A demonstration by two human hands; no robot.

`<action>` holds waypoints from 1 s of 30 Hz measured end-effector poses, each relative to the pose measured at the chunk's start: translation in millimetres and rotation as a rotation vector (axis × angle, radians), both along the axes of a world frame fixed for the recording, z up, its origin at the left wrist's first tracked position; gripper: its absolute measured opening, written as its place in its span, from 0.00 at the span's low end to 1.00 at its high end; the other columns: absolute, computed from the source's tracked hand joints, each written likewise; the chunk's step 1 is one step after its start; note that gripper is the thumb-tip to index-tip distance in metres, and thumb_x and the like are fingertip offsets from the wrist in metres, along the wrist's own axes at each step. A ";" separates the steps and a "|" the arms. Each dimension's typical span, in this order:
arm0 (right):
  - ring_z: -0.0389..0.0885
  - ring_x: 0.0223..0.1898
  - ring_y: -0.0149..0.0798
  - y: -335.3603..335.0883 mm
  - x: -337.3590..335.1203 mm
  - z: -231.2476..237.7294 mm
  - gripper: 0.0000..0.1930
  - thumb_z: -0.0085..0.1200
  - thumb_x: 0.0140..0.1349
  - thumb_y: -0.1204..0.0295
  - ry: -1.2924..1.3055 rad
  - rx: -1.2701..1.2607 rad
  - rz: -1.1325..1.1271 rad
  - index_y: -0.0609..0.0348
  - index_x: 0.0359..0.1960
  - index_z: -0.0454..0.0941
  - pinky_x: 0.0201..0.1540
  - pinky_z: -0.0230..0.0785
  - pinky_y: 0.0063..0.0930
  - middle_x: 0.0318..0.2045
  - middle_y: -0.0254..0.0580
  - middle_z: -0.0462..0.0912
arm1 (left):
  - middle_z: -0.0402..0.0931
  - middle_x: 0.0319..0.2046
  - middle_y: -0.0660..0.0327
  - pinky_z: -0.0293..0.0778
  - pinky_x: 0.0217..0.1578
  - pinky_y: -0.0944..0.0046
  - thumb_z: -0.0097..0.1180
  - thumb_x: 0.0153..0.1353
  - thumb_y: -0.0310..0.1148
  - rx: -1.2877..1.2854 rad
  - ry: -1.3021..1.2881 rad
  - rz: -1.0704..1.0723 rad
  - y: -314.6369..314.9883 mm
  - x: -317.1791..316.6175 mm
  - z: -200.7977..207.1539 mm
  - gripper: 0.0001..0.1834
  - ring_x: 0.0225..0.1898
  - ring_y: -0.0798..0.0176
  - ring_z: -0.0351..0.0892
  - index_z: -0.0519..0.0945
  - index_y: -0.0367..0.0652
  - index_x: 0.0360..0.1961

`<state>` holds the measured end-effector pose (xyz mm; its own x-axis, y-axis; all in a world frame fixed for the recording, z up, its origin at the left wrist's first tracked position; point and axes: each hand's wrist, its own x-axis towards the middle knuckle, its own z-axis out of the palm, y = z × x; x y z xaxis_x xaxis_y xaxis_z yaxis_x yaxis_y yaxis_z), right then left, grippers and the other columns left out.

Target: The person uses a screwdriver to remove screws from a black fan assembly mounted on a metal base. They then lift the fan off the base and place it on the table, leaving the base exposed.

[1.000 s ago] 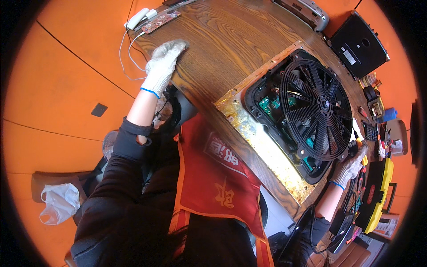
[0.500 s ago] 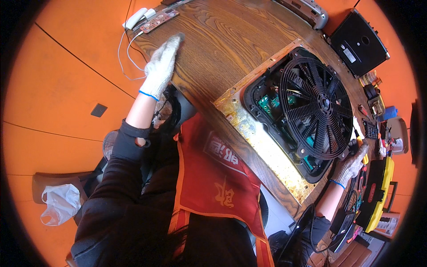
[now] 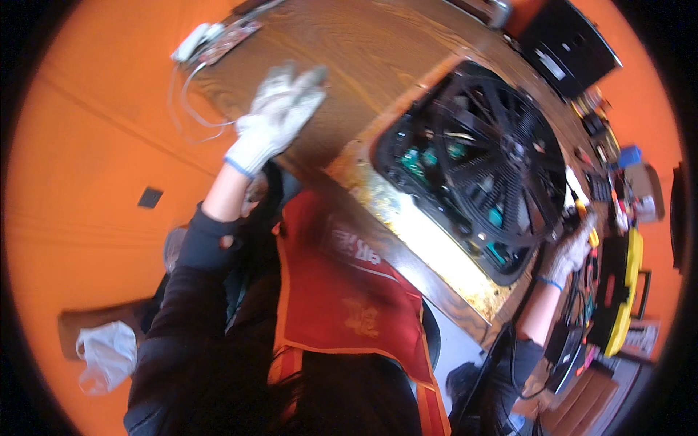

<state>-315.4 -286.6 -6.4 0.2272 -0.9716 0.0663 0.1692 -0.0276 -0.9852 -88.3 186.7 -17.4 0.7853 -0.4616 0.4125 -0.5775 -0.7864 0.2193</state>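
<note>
My left hand (image 3: pixel 278 116), in a white knit glove, hovers over the near left edge of the wooden table with its fingers stretched and apart, holding nothing. My right hand (image 3: pixel 568 256), gloved too, is closed around a yellow-handled tool (image 3: pixel 594 237) beside the right side of an opened black housing; blur hides the tool's exact kind. A large round black fan (image 3: pixel 515 151) with a ribbed grille lies over that housing (image 3: pixel 389 145). Green circuit boards (image 3: pixel 413 161) show inside it. Under the housing is a stained, rusty metal plate (image 3: pixel 422 229).
A phone in a patterned case (image 3: pixel 229 43) lies with white cables at the table's far left. A black box-like device (image 3: pixel 571 49) stands far right. Small tools and containers line the right side, near a black and yellow toolbox (image 3: pixel 622 291). A white plastic bag (image 3: pixel 107 356) sits lower left.
My left hand has shifted right over the table, its fingers spreading. The whole view has swung slightly, blurring the picture. My right hand stays by the housing with the yellow-handled tool.
</note>
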 end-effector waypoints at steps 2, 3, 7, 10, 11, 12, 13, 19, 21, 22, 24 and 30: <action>0.79 0.28 0.30 4.3 3.0 1.6 0.18 0.63 0.59 0.57 -0.209 0.043 0.061 0.61 0.39 0.80 0.33 0.75 0.24 0.31 0.37 0.82 | 0.63 0.64 0.44 0.55 0.66 0.47 0.48 0.67 0.47 -0.122 -0.134 -0.055 -9.3 -9.7 8.9 0.25 0.66 0.37 0.58 0.71 0.51 0.62; 0.79 0.26 0.30 6.1 4.2 2.5 0.17 0.63 0.60 0.58 -0.218 0.042 0.061 0.61 0.37 0.80 0.33 0.75 0.23 0.29 0.36 0.82 | 0.63 0.65 0.46 0.54 0.66 0.49 0.47 0.68 0.43 -0.172 -0.349 -0.290 -9.1 -19.5 15.3 0.25 0.68 0.39 0.56 0.69 0.45 0.63; 0.81 0.25 0.35 14.9 4.3 4.1 0.16 0.59 0.63 0.60 -0.342 0.027 0.189 0.61 0.39 0.76 0.31 0.77 0.32 0.25 0.39 0.81 | 0.60 0.64 0.41 0.50 0.67 0.46 0.55 0.57 0.29 -0.337 -0.115 -0.206 -40.1 -80.9 21.7 0.32 0.67 0.37 0.55 0.64 0.34 0.64; 0.81 0.25 0.38 19.5 4.9 3.6 0.16 0.59 0.63 0.59 -0.388 -0.039 0.210 0.59 0.40 0.74 0.30 0.78 0.34 0.26 0.41 0.80 | 0.59 0.62 0.31 0.51 0.64 0.36 0.56 0.55 0.39 -0.080 -0.171 -0.280 -59.7 -122.7 30.0 0.37 0.62 0.24 0.58 0.63 0.32 0.64; 0.81 0.24 0.36 19.5 6.8 3.2 0.15 0.58 0.63 0.59 -0.432 0.018 0.142 0.59 0.40 0.75 0.29 0.77 0.32 0.25 0.40 0.80 | 0.58 0.62 0.30 0.49 0.63 0.31 0.54 0.57 0.43 -0.074 -0.121 -0.299 -69.2 -135.1 30.1 0.36 0.61 0.24 0.59 0.64 0.33 0.64; 0.80 0.23 0.36 20.0 6.0 3.3 0.15 0.58 0.63 0.60 -0.438 0.055 0.127 0.59 0.40 0.75 0.27 0.75 0.30 0.25 0.41 0.80 | 0.58 0.62 0.31 0.49 0.62 0.29 0.54 0.57 0.44 -0.039 -0.100 -0.348 -75.4 -144.0 31.2 0.36 0.61 0.25 0.59 0.65 0.34 0.63; 0.80 0.22 0.35 19.1 6.0 3.8 0.15 0.58 0.64 0.60 -0.476 0.079 0.168 0.59 0.40 0.75 0.25 0.74 0.27 0.24 0.41 0.80 | 0.59 0.62 0.33 0.48 0.61 0.27 0.54 0.58 0.44 -0.026 -0.098 -0.394 -81.2 -151.8 31.4 0.35 0.61 0.25 0.59 0.66 0.35 0.63; 0.76 0.18 0.30 14.9 -4.1 12.4 0.14 0.56 0.65 0.59 -0.597 0.259 -0.044 0.58 0.38 0.75 0.16 0.69 0.19 0.20 0.39 0.77 | 0.65 0.60 0.38 0.45 0.61 0.24 0.50 0.62 0.49 0.146 -0.202 -0.305 -94.8 -166.4 22.4 0.30 0.62 0.30 0.61 0.72 0.39 0.59; 0.75 0.17 0.28 11.4 -8.3 16.7 0.14 0.56 0.65 0.59 -0.557 0.270 -0.100 0.57 0.37 0.74 0.16 0.68 0.18 0.20 0.38 0.77 | 0.68 0.58 0.38 0.44 0.62 0.23 0.48 0.62 0.51 0.164 -0.191 -0.283 -95.6 -167.2 17.9 0.30 0.62 0.31 0.62 0.74 0.39 0.57; 0.75 0.17 0.28 9.3 -10.1 18.4 0.14 0.56 0.65 0.58 -0.545 0.269 -0.113 0.56 0.36 0.74 0.16 0.68 0.18 0.20 0.37 0.76 | 0.67 0.58 0.38 0.44 0.62 0.23 0.48 0.62 0.51 0.173 -0.173 -0.270 -95.8 -167.3 15.6 0.30 0.63 0.31 0.61 0.74 0.39 0.57; 0.74 0.16 0.26 4.7 -13.8 22.3 0.14 0.57 0.64 0.58 -0.550 0.239 -0.140 0.54 0.35 0.72 0.15 0.67 0.15 0.21 0.33 0.75 | 0.66 0.60 0.38 0.44 0.62 0.23 0.45 0.63 0.53 0.171 -0.199 -0.262 -94.7 -167.4 12.9 0.31 0.63 0.31 0.61 0.74 0.39 0.57; 0.70 0.13 0.24 -1.1 -19.9 25.9 0.13 0.55 0.65 0.58 -0.472 0.253 -0.243 0.54 0.33 0.73 0.12 0.62 0.13 0.20 0.32 0.76 | 0.64 0.61 0.38 0.43 0.61 0.22 0.42 0.63 0.54 0.201 -0.204 -0.275 -89.0 -167.7 11.0 0.32 0.64 0.31 0.60 0.74 0.39 0.58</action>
<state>-335.3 -287.8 19.5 -0.0015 -0.9910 -0.1342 0.6096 0.1055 -0.7857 -256.1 97.6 -6.4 0.5326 -0.7303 0.4277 -0.7881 -0.6122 -0.0640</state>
